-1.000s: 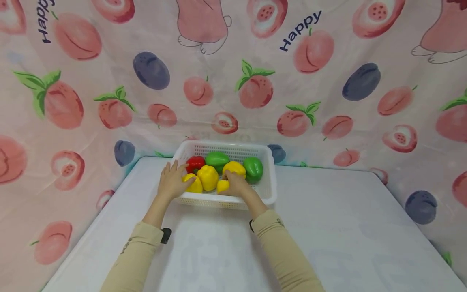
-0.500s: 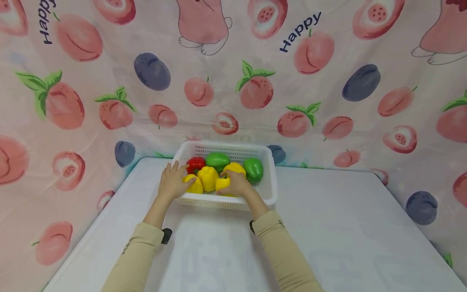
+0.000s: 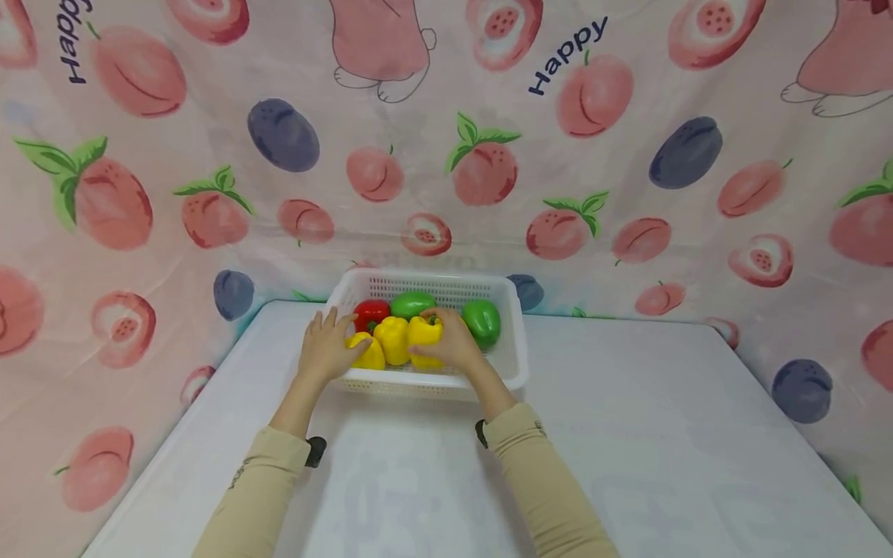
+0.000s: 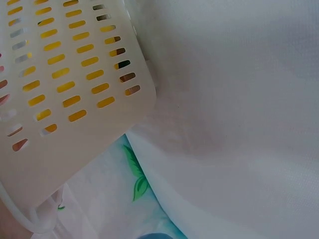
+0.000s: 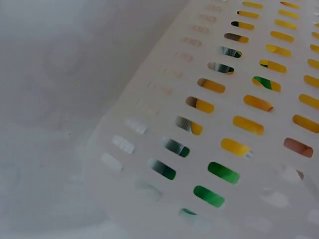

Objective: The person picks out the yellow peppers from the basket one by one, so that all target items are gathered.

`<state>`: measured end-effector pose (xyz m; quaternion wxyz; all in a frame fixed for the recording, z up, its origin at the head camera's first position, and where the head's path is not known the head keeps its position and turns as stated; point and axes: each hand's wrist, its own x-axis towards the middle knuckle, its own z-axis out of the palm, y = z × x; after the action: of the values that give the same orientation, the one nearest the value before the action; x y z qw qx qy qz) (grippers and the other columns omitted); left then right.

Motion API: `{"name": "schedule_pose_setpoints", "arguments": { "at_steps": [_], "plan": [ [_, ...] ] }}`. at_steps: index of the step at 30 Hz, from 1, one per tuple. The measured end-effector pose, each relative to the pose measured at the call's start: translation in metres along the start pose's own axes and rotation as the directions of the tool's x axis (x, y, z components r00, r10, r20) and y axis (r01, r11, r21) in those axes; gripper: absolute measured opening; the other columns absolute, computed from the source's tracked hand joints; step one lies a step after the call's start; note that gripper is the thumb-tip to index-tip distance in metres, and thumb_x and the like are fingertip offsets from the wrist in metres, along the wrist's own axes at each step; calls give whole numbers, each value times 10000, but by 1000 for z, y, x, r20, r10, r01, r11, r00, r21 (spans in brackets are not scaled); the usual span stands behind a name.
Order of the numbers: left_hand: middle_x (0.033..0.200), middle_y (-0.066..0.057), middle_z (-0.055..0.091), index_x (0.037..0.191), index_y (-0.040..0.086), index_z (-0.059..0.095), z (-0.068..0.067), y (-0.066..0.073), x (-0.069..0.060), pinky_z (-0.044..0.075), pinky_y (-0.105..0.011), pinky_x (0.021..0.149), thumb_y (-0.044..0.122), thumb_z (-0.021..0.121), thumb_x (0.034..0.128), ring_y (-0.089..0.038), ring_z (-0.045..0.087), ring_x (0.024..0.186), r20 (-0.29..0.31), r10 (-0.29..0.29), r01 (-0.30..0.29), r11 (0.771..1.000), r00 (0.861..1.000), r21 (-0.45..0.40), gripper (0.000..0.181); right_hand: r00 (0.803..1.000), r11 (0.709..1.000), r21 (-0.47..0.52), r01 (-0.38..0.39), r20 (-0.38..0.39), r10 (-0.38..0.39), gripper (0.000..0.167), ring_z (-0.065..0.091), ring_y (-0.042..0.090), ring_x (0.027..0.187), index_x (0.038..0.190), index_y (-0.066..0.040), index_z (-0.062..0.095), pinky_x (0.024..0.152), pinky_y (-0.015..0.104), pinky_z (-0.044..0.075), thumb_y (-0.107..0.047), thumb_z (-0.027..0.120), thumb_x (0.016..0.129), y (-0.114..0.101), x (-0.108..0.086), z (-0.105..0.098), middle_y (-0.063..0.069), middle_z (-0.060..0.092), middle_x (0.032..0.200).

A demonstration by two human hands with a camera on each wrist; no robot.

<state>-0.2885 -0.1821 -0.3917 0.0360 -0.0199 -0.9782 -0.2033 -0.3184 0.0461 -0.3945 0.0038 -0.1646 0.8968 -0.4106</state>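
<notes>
In the head view a white slotted basket holds yellow, red and green bell peppers. My right hand grips a yellow pepper, thumb in front and fingers behind, over the basket's front half. The left hand lies across the basket's left edge, fingers spread, its thumb at another yellow pepper; whether it presses is unclear. A yellow pepper sits between the hands. Both wrist views show mainly the basket's slotted wall.
A red pepper and a green one lie at the basket's back, another green pepper at its right. The basket stands on a white table before a fruit-print cloth.
The yellow pepper in my right hand has risen and now covers the yellow one behind it. The left hand keeps its place on the basket. The head view has shifted slightly.
</notes>
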Motion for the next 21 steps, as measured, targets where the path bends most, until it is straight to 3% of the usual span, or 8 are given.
{"name": "schedule_pose_setpoints", "arguments": {
  "at_steps": [6, 13, 21],
  "plan": [
    [1524, -299, 180, 1423, 40, 375, 1, -1, 0, 45, -612, 1152, 421, 507, 920, -520, 73, 1400, 7, 9, -9, 1000, 1000, 2, 645, 999, 999, 50, -11, -32, 13, 706, 464, 313, 1243, 1302, -84, 419, 1073, 466, 396, -276, 796, 737, -1, -1, -1, 149, 449, 1375],
    [1528, -293, 176, 1424, 40, 374, 0, -1, 2, 41, -612, 1152, 427, 506, 919, -515, 66, 1403, 5, 6, -6, 1000, 1000, 1, 650, 997, 995, 92, 42, -62, -36, 701, 466, 315, 1227, 1295, -69, 358, 1064, 447, 405, -147, 772, 734, -2, 0, -3, 175, 433, 1357],
    [1526, -293, 180, 1422, 45, 378, -1, -1, 1, 37, -612, 1151, 423, 510, 920, -516, 69, 1400, 12, -5, 5, 1000, 1000, -5, 642, 999, 989, 143, 39, -35, -34, 713, 485, 316, 1216, 1307, -83, 353, 1054, 445, 417, -129, 767, 729, -4, 0, 0, 170, 452, 1357]
  ]
}}
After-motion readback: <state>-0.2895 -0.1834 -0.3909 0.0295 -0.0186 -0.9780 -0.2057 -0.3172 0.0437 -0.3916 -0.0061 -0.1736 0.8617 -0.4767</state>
